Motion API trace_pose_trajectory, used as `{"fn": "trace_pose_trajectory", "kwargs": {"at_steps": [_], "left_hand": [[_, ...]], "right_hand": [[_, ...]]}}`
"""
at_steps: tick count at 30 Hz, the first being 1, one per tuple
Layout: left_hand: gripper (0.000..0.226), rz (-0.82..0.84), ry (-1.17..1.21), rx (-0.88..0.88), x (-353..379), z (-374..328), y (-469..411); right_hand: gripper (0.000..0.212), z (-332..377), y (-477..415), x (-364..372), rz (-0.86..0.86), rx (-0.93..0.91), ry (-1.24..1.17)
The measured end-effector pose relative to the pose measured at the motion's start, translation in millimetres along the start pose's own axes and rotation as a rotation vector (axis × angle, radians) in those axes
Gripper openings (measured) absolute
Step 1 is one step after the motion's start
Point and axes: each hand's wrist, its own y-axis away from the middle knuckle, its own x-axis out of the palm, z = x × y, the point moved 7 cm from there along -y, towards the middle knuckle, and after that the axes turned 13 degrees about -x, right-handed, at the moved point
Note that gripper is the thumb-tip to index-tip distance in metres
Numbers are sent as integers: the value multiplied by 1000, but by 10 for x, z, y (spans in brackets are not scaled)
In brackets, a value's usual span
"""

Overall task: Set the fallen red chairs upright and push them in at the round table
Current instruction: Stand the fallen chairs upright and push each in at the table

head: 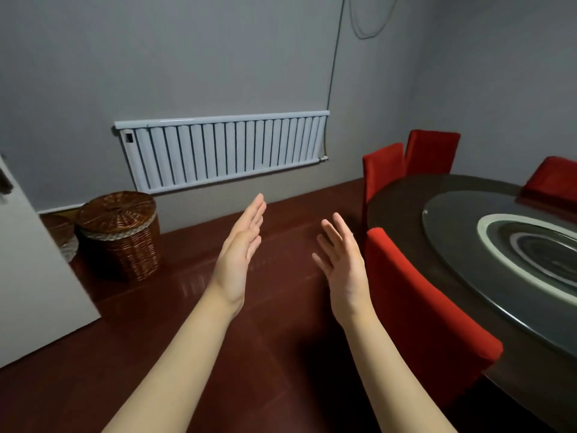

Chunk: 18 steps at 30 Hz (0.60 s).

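Left hand (240, 245), right hand (343, 264): raised over floor, fingers straight, holding nothing.
Near chair (421, 301): upright, pushed in at round table (399, 198), just beside right hand.
Pair of chairs (382, 170): upright at table's far edge.
Far chair (552, 176): behind table.
Wicker basket (121, 235): lidded, on floor near wall.

Both forearms stretched forward; left hand (240, 245) and right hand (342, 260) empty, fingers straight
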Motion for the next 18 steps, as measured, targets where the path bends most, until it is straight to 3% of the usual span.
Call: {"fn": "trace_pose_trajectory", "kwargs": {"at_steps": [8,13,18], "left_hand": [[48,334,39,-126,194,378,-1909],[37,610,-9,-243,1104,795,-2578],[36,863,-118,-265,2016,1214,-2772]], "right_hand": [[60,-491,-1052,-400,-352,-73,160],[52,-384,-1166,-1154,-668,-143,224],[51,-332,-1020,-1975,-945,-187,116]]}}
